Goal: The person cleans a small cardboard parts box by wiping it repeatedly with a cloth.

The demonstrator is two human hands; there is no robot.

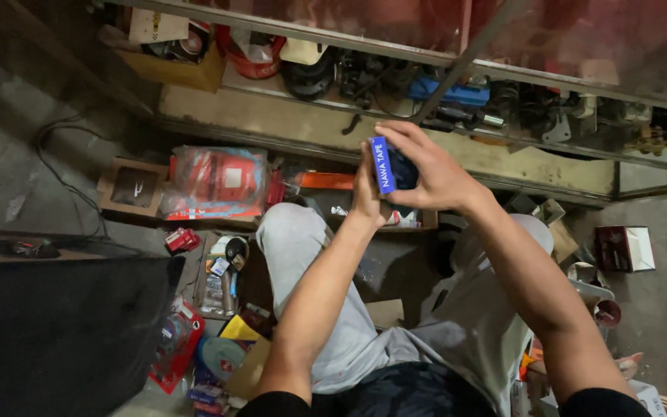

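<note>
Blue tape roll (384,164) is up in front of me above my knees, gripped between my left hand (367,193) and the curled fingers of my right hand (426,170), and no strip looks pulled out yet

dim, warm light; dark shadowed corners, slight softness and wide-angle bending at edges.

tape box (382,164) | small, blue with white lettering, dark inner part showing | upright, narrow side toward camera | held up between both hands, above the knees
</note>
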